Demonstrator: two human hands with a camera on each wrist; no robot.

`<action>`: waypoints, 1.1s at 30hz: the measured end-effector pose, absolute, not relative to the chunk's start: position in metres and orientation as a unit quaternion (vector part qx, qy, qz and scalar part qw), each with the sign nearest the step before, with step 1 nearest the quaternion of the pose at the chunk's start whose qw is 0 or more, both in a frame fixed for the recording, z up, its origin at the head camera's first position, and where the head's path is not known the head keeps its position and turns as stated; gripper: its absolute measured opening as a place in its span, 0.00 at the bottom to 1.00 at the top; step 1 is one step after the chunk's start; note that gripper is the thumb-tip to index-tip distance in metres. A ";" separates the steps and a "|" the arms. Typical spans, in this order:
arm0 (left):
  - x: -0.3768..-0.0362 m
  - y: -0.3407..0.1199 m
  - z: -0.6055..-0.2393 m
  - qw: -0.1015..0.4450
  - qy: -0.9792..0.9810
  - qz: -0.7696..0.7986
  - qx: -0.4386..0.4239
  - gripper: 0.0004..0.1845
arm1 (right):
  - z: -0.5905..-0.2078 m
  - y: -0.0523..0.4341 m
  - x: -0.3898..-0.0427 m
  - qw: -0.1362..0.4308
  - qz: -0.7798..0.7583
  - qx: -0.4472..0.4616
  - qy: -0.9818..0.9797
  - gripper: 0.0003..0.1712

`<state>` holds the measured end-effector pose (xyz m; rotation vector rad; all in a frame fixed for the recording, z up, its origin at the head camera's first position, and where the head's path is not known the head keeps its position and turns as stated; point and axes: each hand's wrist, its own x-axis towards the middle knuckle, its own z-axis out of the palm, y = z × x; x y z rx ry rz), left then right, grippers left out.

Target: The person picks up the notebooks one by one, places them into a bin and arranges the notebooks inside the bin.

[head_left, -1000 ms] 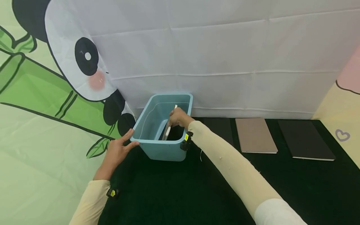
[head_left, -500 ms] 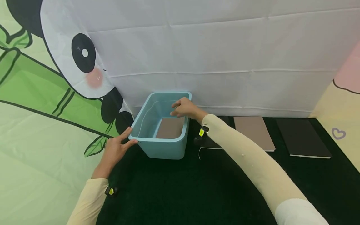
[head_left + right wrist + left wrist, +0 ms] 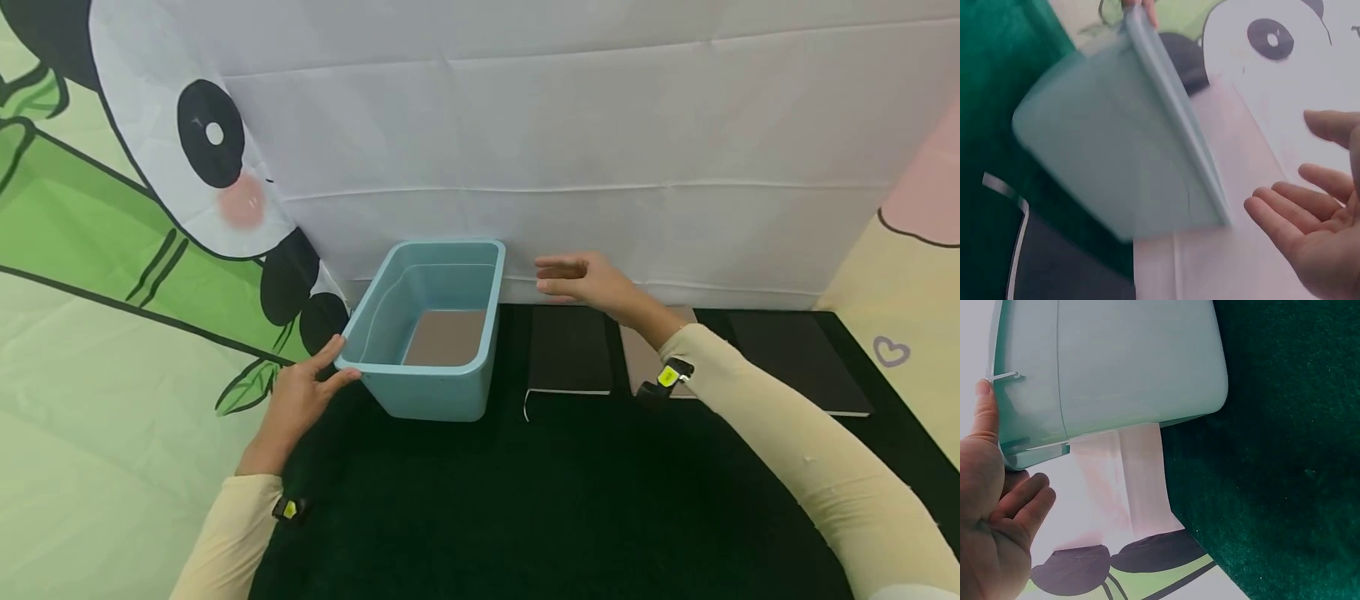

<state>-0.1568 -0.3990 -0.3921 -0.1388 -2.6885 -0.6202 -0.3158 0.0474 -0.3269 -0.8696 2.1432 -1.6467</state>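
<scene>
I have the right hand (image 3: 588, 282) hanging free, its fingers a little bent and apart from the thumb, pinching nothing. Just below them, and slightly toward the person, lies the nearer black notebook (image 3: 568, 350), flat on the table (image 3: 570, 500); its long axis seems to run front to back. I judge that a reach for it turns on that drop, though I cannot tell the height from here. The right hand is clearly the nearer of the 2. The left hand (image 3: 298, 398) is across the blue bin (image 3: 427, 396), thumb and forefinger spread against the rim at its near left corner, the other fingers loosely bent. On the bin's floor I see a taupe notebook (image 3: 446, 337) lying flat. Farther right, the other taupe notebook (image 3: 647, 354) is partly hidden by the right forearm (image 3: 795, 458), and beyond it sits the far black notebook (image 3: 795, 350). Behind everything hangs a pale printed backdrop (image 3: 585, 125).
</scene>
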 end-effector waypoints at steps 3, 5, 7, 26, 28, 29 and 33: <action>-0.157 -0.398 -0.395 0.197 -0.954 -0.221 -0.052 0.36 | -0.338 0.077 -0.314 0.121 -0.578 -0.285 0.755 0.32; -0.157 -0.399 -0.396 0.198 -0.953 -0.226 -0.049 0.35 | -0.349 0.095 -0.312 0.095 -0.576 -0.283 0.761 0.32; -0.156 -0.400 -0.397 0.195 -0.951 -0.234 -0.046 0.35 | -0.360 0.114 -0.309 0.072 -0.570 -0.280 0.769 0.32; -0.150 -0.400 -0.397 0.188 -0.950 -0.246 -0.025 0.36 | -0.465 0.307 -0.271 0.024 -0.350 -0.155 0.923 0.36; -0.150 -0.401 -0.397 0.190 -0.951 -0.243 -0.026 0.36 | -0.472 0.323 -0.268 0.024 -0.329 -0.136 0.934 0.38; -0.150 -0.401 -0.397 0.190 -0.951 -0.243 -0.025 0.36 | -0.475 0.330 -0.268 0.024 -0.321 -0.128 0.938 0.39; -0.149 -0.401 -0.396 0.183 -0.952 -0.246 -0.022 0.36 | -0.483 0.354 -0.263 0.009 -0.306 -0.100 0.947 0.40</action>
